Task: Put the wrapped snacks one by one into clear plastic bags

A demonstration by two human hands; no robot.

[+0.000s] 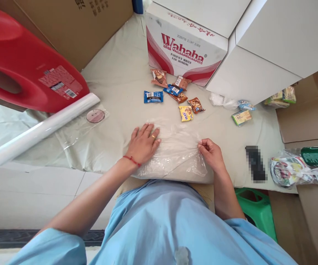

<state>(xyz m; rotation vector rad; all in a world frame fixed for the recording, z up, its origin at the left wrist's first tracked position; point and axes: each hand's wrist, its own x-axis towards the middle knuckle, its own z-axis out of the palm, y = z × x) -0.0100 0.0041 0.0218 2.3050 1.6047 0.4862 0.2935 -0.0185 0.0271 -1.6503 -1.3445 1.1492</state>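
Note:
A clear plastic bag lies flat along the front edge of the cloth-covered table. My left hand, with a ring and a red cord bracelet, rests on the bag's left part, fingers stretched out. At the bag's right edge, my right hand pinches the film between thumb and fingers. Just beyond the bag lie several small wrapped snacks: a yellow packet, a brown packet, a blue packet and others in a loose cluster.
A red jug and a long roll of clear film are on the left. Behind the snacks stands a Wahaba water carton. To the right are a small yellow-green pack, a blurred black object and a green stool.

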